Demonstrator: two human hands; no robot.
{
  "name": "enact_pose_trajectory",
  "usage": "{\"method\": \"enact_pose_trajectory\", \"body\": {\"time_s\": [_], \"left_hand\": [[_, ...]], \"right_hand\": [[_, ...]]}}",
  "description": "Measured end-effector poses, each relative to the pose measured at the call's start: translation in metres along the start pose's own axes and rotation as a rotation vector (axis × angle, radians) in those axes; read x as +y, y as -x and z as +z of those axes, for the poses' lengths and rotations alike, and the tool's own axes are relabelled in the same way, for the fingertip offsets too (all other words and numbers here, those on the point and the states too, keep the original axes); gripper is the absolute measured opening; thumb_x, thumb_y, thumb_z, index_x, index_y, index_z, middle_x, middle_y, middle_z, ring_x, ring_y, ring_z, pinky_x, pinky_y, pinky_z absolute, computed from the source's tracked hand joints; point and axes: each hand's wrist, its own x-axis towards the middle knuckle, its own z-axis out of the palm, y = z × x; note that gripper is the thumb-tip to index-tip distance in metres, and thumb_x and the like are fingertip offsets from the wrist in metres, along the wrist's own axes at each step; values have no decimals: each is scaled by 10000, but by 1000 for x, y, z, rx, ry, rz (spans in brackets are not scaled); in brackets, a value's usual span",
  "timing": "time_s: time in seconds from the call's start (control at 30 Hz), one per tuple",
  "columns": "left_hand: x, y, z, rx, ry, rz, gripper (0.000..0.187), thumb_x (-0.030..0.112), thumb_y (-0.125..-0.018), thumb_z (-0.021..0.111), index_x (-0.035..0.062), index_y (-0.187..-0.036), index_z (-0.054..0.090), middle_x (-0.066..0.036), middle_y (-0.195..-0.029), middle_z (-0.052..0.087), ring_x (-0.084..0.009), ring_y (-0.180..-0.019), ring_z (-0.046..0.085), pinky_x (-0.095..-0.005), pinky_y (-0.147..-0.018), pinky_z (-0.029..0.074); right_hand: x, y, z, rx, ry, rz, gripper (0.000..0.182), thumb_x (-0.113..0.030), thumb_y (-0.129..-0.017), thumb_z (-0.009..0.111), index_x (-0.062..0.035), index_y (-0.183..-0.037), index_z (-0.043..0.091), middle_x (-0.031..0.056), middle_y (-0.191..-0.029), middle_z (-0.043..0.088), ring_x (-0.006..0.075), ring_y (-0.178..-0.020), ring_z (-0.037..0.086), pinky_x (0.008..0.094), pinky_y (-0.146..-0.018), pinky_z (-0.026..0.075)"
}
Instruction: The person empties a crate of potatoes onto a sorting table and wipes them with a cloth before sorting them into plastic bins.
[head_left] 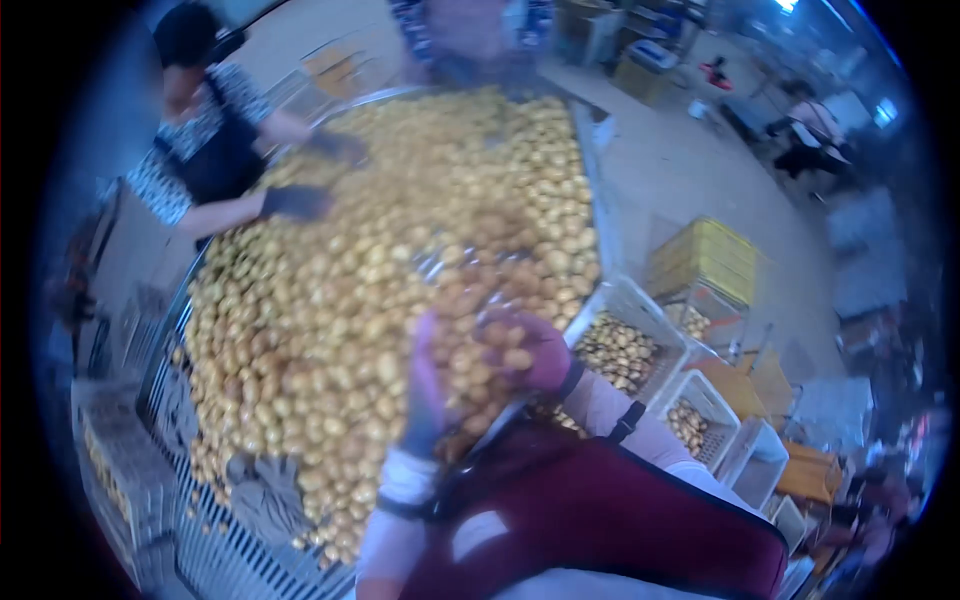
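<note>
A broad heap of small, round, yellow-brown potatoes (330,300) covers a slatted metal table. Both my hands wear pink and grey gloves and are smeared by motion. My left hand (425,385) stands edge-on against the heap, its fingers stretched out and pointing away from me. My right hand (540,352) lies over the potatoes to the right, its blurred fingers reaching inward and apart. Between the two hands lie darker brown potatoes (470,370). Neither hand visibly grips a single potato.
A co-worker (215,130) at the left has gloved hands on the heap; another person (470,30) stands at the far end. White crates (640,300) with potatoes and a yellow crate (705,260) stand at the right. A grey cloth (268,495) lies on the slats (235,560).
</note>
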Motion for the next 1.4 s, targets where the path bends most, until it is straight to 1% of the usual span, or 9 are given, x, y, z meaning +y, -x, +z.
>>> {"method": "enact_pose_trajectory", "body": {"time_s": [0.3, 0.37, 0.5, 0.77, 1.17, 1.23, 1.3, 1.33, 1.4], "left_hand": [[20, 34, -85, 263, -321, 85, 569, 362, -1088, 318, -20, -1509, 340, -168, -1524, 413, -275, -1432, 367, -409, -1196, 265], [22, 44, -110, 298, -571, 170, 572, 363, -1082, 348, -23, -1505, 349, -164, -1527, 411, -285, -1433, 365, -414, -1190, 270], [8, 38, -112, 268, -1336, 247, 663, 413, -1000, 526, 21, -1511, 367, -200, -1540, 382, -348, -1454, 319, -511, -1201, 198], [0, 23, -83, 193, -1682, -88, 891, 512, -871, 640, 61, -1551, 281, -292, -1602, 198, -488, -1477, 179, -588, -1207, 97], [-1, 7, -85, 189, -1655, -173, 880, 474, -808, 717, 52, -1488, 350, -286, -1546, 297, -469, -1450, 256, -610, -1176, 180], [0, 5, -83, 214, -1664, -149, 883, 477, -817, 713, 50, -1494, 339, -285, -1537, 311, -465, -1433, 287, -606, -1162, 210], [4, 2, -89, 234, -1510, -105, 848, 444, -843, 701, 49, -1503, 345, -274, -1532, 328, -461, -1413, 314, -591, -1152, 236], [8, 0, -92, 237, -1432, -81, 830, 428, -856, 695, 49, -1508, 348, -268, -1530, 336, -459, -1403, 328, -583, -1146, 249], [18, -18, -104, 321, -1364, 30, 785, 389, -884, 678, 55, -1517, 357, -255, -1529, 347, -454, -1399, 328, -570, -1141, 262]], "right_hand": [[-64, 202, -231, 978, -372, -283, 307, -265, -921, 635, -41, -1129, 601, 99, -957, 664, 224, -777, 664, 317, -629, 567], [-57, 244, -279, 1044, 603, -248, 278, -164, -908, 612, -33, -1152, 588, 83, -950, 648, 195, -772, 643, 310, -635, 540], [-56, 164, -251, 1342, 615, -423, 285, -96, -908, 560, -8, -1175, 610, 116, -1093, 639, 209, -908, 638, 339, -729, 533], [45, -84, -91, 366, 2046, -161, 617, -207, -911, 565, -95, -1494, 398, 247, -1485, 417, 415, -1371, 404, 564, -1120, 318], [22, -295, -197, 540, 2181, -370, 647, -315, -904, 608, -172, -1499, 399, 161, -1453, 426, 429, -1340, 370, 638, -1102, 254], [29, -290, -169, 394, 2041, -495, 534, -297, -887, 617, -102, -1370, 503, 193, -1278, 539, 390, -1202, 497, 539, -1024, 387], [50, -242, -141, 80, 1639, 291, 372, -292, -891, 612, -115, -1217, 626, 182, -1224, 607, 363, -1189, 552, 482, -956, 465], [42, -224, -105, -258, 1850, -14, 282, -273, -867, 616, -39, -1017, 566, 211, -988, 632, 355, -921, 622, 491, -795, 490], [54, -193, -100, -165, 1830, -39, 326, -220, -860, 658, -57, -1139, 610, 194, -1175, 590, 382, -1134, 570, 480, -909, 495]]}}
